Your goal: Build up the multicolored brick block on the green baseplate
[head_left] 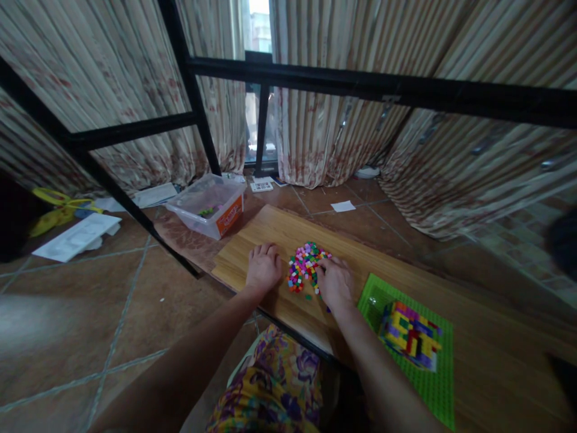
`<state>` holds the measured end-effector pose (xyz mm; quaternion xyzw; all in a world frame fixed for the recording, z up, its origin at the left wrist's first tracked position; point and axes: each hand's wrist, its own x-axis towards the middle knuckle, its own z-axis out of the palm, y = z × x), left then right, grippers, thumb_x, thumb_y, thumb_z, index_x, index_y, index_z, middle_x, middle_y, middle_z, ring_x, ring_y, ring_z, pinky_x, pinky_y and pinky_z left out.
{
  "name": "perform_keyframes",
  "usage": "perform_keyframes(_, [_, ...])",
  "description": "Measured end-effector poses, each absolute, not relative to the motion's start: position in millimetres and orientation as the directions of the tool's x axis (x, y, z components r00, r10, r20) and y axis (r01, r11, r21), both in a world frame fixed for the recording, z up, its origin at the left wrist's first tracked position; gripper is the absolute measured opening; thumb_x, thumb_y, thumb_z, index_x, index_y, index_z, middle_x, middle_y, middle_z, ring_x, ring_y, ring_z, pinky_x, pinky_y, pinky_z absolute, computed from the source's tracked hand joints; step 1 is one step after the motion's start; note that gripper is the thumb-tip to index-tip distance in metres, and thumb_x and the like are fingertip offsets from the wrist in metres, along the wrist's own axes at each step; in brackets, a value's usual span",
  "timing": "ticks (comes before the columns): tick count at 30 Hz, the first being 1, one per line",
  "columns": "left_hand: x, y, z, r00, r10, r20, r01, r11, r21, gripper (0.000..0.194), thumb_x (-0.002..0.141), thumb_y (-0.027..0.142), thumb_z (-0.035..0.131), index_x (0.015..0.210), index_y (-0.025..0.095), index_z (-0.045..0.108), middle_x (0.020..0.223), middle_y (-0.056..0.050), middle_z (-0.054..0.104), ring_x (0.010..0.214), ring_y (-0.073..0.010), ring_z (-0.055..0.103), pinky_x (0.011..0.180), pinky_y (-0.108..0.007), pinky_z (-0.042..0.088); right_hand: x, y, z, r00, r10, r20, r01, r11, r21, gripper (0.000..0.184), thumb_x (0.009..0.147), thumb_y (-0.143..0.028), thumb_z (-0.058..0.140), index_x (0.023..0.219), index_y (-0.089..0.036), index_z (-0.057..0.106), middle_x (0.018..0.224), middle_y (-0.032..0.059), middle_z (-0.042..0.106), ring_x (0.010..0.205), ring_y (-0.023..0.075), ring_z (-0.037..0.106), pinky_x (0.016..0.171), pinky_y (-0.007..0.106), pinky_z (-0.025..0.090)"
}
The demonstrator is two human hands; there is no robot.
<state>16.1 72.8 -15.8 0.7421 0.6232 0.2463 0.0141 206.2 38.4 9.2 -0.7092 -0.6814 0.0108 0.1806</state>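
There are two hands, one left hand point(264, 267) and one right hand point(334, 281), over one counter point(274, 225). Between the hands is one pile of little colored bits point(306, 261), too many and too small to count. One green bit point(308, 297) lies apart from the pile, just left of the right hand. To the right of the right hand is one green bumpy plate point(444, 385), with one block shape point(411, 334) on it. Past the left hand, off to its left, is one see-through box point(198, 219). Well past the right hand is one white paper point(343, 206) on the floor.
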Motion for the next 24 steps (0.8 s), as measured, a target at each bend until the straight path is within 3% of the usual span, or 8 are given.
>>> perform_keyframes(7, [16.0, 73.1, -13.5, 0.103, 0.934, 0.341, 0.923, -0.218, 0.317, 0.028, 0.089, 0.025, 0.048, 0.112, 0.018, 0.063, 0.123, -0.009, 0.064, 0.110, -0.0282, 0.055, 0.095, -0.043, 0.043, 206.6, 35.3, 10.9, 0.033, 0.972, 0.234, 0.959, 0.036, -0.283, 0.018, 0.087, -0.017, 0.054, 0.086, -0.019, 0.072, 0.092, 0.0080, 0.070, 0.090, 0.0209, 0.059, 0.084, 0.031, 0.040])
perform_keyframes(10, [15.2, 73.5, -13.3, 0.115, 0.931, 0.346, 0.920, -0.231, 0.316, 0.028, 0.089, 0.024, 0.048, 0.111, 0.018, 0.063, 0.122, -0.009, 0.064, 0.109, -0.0281, 0.055, 0.095, -0.044, 0.043, 208.0, 27.6, 13.7, 0.033, 0.967, 0.252, 0.951, 0.047, -0.306, 0.021, 0.089, -0.016, 0.051, 0.093, -0.019, 0.072, 0.097, 0.0083, 0.070, 0.093, 0.0208, 0.060, 0.086, 0.031, 0.041])
perform_keyframes(13, [14.7, 73.6, -13.3, 0.117, 0.929, 0.352, 0.921, -0.234, 0.311, 0.027, 0.089, 0.024, 0.048, 0.111, 0.018, 0.063, 0.121, -0.010, 0.064, 0.109, -0.0279, 0.056, 0.096, -0.043, 0.043, 211.7, 8.0, 17.8, 0.086, 0.951, 0.298, 0.903, 0.052, -0.427, 0.026, 0.091, -0.019, 0.048, 0.103, -0.017, 0.071, 0.101, 0.0098, 0.069, 0.095, 0.0222, 0.060, 0.086, 0.033, 0.044])
perform_keyframes(19, [14.4, 75.0, -13.3, 0.116, 0.926, 0.359, 0.924, -0.233, 0.302, 0.029, 0.088, 0.024, 0.047, 0.110, 0.018, 0.064, 0.122, -0.010, 0.064, 0.110, -0.0293, 0.056, 0.095, -0.044, 0.043, 225.5, -62.4, 20.0, 0.255, 0.928, 0.271, 0.674, 0.030, -0.738, 0.029, 0.093, -0.036, 0.048, 0.097, -0.021, 0.072, 0.094, 0.0073, 0.070, 0.088, 0.0208, 0.064, 0.079, 0.034, 0.049])
perform_keyframes(24, [12.8, 78.1, -14.8, 0.132, 0.920, 0.368, 0.922, -0.250, 0.295, 0.032, 0.088, 0.026, 0.046, 0.111, 0.016, 0.064, 0.121, -0.011, 0.065, 0.109, -0.0310, 0.055, 0.094, -0.046, 0.044, 248.5, -116.2, 14.5, 0.408, 0.893, 0.190, 0.542, -0.070, -0.837, 0.028, 0.091, -0.042, 0.053, 0.097, -0.023, 0.073, 0.100, 0.0069, 0.072, 0.091, 0.0209, 0.066, 0.082, 0.034, 0.050])
